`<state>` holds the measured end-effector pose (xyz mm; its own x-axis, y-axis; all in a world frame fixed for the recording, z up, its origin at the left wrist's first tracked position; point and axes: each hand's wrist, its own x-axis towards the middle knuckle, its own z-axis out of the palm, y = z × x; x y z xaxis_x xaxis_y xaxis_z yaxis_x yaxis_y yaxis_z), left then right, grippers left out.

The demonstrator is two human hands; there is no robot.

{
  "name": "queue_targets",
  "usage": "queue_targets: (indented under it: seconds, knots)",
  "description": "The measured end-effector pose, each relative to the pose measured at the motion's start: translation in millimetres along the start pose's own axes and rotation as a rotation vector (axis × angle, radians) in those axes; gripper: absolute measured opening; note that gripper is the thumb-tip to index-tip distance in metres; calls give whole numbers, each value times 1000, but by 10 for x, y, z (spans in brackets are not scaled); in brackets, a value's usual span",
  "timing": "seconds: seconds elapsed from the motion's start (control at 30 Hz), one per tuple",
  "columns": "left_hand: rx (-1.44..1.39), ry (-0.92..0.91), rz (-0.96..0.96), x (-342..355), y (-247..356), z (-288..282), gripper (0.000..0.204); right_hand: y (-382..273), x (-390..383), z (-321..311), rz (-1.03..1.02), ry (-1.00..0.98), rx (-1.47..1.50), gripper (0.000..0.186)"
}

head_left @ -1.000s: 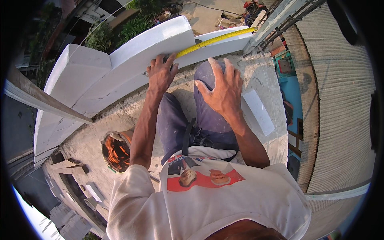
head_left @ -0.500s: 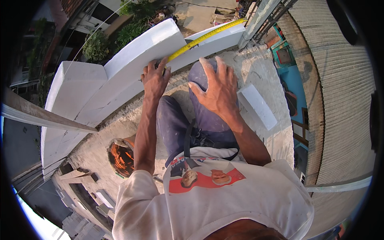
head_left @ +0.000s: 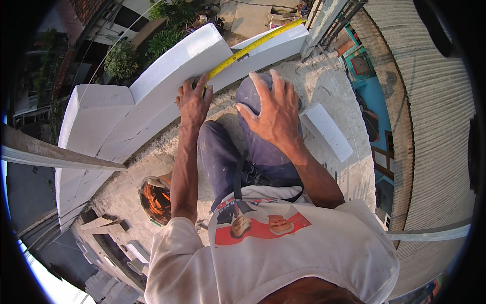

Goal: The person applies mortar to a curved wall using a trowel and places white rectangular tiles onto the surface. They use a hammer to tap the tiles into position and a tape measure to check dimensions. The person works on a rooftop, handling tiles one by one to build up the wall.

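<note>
My left hand [head_left: 193,104] is closed round the near end of a tape measure, at the inner face of a low wall of white blocks [head_left: 174,66]. Its dark case is mostly hidden under my fingers. From there the yellow blade [head_left: 253,46] runs out along the lower white block [head_left: 276,49] to the upright post [head_left: 326,28] at the far right. My right hand [head_left: 273,109] rests on my raised knee in purple-grey trousers, fingers spread, holding nothing.
A loose white block [head_left: 326,133] lies on the rough concrete right of my knee. By my left forearm stands a bucket [head_left: 156,200]. A slanting beam [head_left: 66,152] crosses at left. Corrugated roofing [head_left: 430,101] spans the right side, beyond the ledge's edge.
The tape's far end has shifted slightly left and up against the post. Both hands stay nearly where they were, and the whole view has turned a little.
</note>
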<state>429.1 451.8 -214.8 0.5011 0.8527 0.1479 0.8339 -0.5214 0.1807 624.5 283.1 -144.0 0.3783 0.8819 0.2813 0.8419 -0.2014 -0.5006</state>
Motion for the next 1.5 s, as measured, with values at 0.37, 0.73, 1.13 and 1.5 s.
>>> queue_targets:
  seconds: [0.37, 0.73, 1.13, 1.5]
  knots:
    - [-6, -1, 20, 36, 85, -6, 49, 59, -4, -74, 3, 11, 38, 80]
    - [-39, -14, 66, 21, 48, -9, 48, 58, -78, -8, 11, 48, 55, 80]
    - [-21, -12, 33, 31, 34, 9, 51, 14, -52, -90, 45, 8, 61, 81]
    - [-36, 21, 28, -5, -24, 12, 49, -47, -62, -62, -8, 30, 15, 76]
